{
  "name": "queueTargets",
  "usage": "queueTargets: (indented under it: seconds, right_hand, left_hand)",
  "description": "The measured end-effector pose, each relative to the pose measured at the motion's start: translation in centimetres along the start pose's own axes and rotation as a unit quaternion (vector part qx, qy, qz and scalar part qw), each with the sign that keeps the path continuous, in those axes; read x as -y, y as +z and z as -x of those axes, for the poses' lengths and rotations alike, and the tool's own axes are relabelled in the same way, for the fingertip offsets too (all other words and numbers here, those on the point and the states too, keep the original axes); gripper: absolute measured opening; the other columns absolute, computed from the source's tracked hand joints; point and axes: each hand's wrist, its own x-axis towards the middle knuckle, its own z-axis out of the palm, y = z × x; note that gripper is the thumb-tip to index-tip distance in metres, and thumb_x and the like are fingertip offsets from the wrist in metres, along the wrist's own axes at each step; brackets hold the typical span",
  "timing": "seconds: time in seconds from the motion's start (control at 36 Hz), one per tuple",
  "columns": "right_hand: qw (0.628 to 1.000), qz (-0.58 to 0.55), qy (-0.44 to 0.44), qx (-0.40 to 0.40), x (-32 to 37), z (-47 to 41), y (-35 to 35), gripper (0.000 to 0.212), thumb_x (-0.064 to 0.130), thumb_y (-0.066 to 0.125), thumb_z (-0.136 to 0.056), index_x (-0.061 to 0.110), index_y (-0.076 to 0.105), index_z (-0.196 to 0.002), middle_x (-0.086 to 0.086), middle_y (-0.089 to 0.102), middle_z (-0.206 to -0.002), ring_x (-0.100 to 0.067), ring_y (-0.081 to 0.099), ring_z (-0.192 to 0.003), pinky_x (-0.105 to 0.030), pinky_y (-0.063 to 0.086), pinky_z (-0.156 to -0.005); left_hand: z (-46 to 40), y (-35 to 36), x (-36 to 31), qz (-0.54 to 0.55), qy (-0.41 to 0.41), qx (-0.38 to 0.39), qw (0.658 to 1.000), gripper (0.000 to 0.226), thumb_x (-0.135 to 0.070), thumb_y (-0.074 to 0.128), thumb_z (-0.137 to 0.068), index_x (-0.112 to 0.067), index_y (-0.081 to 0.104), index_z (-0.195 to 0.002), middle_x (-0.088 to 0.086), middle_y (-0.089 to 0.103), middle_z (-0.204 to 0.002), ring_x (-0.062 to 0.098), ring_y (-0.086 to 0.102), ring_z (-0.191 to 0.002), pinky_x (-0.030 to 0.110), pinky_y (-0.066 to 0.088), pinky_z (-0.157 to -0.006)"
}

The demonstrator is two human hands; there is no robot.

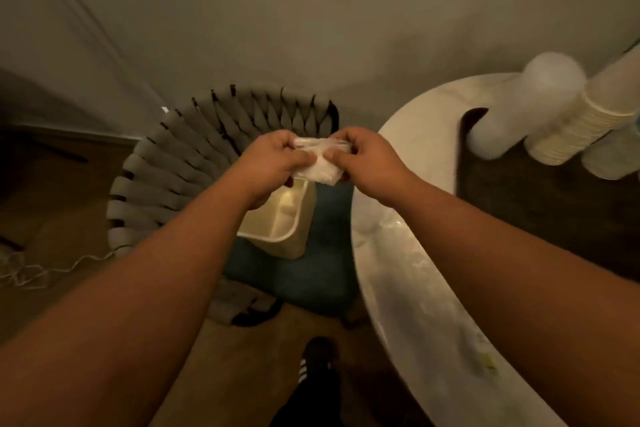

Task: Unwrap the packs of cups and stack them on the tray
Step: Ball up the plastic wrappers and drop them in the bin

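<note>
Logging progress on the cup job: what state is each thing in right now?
Plastic wrap: crumpled, held over the bin.
Left hand: pinches the wrap.
Right hand: pinches the wrap.
Bin: open, on the chair.
Cup stacks: upside down on the tray.

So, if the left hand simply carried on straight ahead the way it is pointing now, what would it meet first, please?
Probably the right hand: the left hand points toward it across the crumpled plastic wrap both pinch. Depth is hard to judge.
</note>
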Motion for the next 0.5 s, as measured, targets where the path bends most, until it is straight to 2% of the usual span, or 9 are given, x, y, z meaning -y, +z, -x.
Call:
queueTargets:
  seconds: [0.06,0.11,0.17,0.28,0.33,0.42,0.5]
  right_hand:
    - [1.000,0.011,0.010,-0.005,-0.2,-1.9,2.2,0.010,0.020,0.064,-0.091,0.021,0.062,-0.101,-0.003,0.067,-0.093,-0.023,0.067,-0.086,-0.044,0.059,-0.076]
    - [0.999,0.030,0.013,-0.006,-0.4,-3.7,4.0,0.009,0.023,0.065,-0.090,0.023,0.063,-0.099,-0.004,0.068,-0.095,-0.023,0.067,-0.088,-0.049,0.057,-0.081]
    - [0.999,0.039,0.017,0.011,-0.8,-5.2,5.7,0.009,0.023,0.064,-0.091,0.023,0.063,-0.099,-0.004,0.068,-0.097,-0.021,0.066,-0.090,-0.048,0.056,-0.084]
    - [0.997,0.034,0.054,0.040,-2.4,-7.4,8.3,0.015,0.025,0.061,-0.093,0.021,0.061,-0.108,-0.004,0.067,-0.105,-0.019,0.065,-0.095,-0.045,0.054,-0.089]
    - [0.996,0.006,0.082,0.015,-4.0,-8.2,9.3,0.015,0.027,0.060,-0.093,0.022,0.060,-0.108,-0.003,0.066,-0.107,-0.019,0.064,-0.099,-0.043,0.052,-0.094]
    - [0.989,0.051,0.135,-0.024,-6.6,-7.8,9.9,0.035,0.031,0.054,-0.097,0.017,0.051,-0.129,-0.006,0.058,-0.127,-0.021,0.056,-0.114,-0.033,0.044,-0.097]
    - [0.980,0.089,0.175,-0.038,-9.5,-7.7,11.0,0.055,0.044,0.044,-0.099,0.016,0.036,-0.146,-0.009,0.044,-0.146,-0.026,0.045,-0.132,-0.040,0.037,-0.108]
  left_hand:
    - [-1.4,-2.2,0.9,-0.031,-0.005,0.022,0.999,0.015,-0.010,0.069,-0.087,-0.014,0.062,-0.100,0.007,0.066,-0.090,0.021,0.062,-0.079,0.030,0.049,-0.061]
    - [-2.6,-3.9,1.8,-0.067,0.000,0.045,0.997,0.027,-0.011,0.072,-0.084,-0.017,0.061,-0.108,0.002,0.067,-0.093,0.014,0.065,-0.079,0.022,0.051,-0.058]
    - [-3.7,-5.1,2.9,-0.111,0.018,0.065,0.992,0.030,-0.013,0.073,-0.084,-0.020,0.062,-0.112,-0.003,0.066,-0.093,0.008,0.064,-0.077,0.017,0.049,-0.056]
    - [-6.3,-6.4,5.9,-0.217,0.037,0.068,0.973,0.008,-0.021,0.069,-0.088,-0.023,0.065,-0.095,-0.003,0.064,-0.083,0.009,0.060,-0.073,0.024,0.044,-0.061]
    - [-8.0,-6.8,7.6,-0.264,0.031,0.055,0.962,0.009,-0.024,0.068,-0.089,-0.021,0.065,-0.097,-0.002,0.061,-0.085,0.011,0.057,-0.074,0.025,0.039,-0.062]
    - [-9.8,-6.3,9.7,-0.373,0.017,0.052,0.926,0.024,-0.025,0.062,-0.091,-0.015,0.065,-0.111,0.003,0.059,-0.096,0.016,0.050,-0.084,0.027,0.035,-0.071]
    - [-11.7,-4.5,11.6,-0.400,-0.010,0.105,0.911,0.031,-0.023,0.058,-0.090,-0.014,0.062,-0.120,0.009,0.062,-0.112,0.020,0.052,-0.090,0.031,0.040,-0.075]
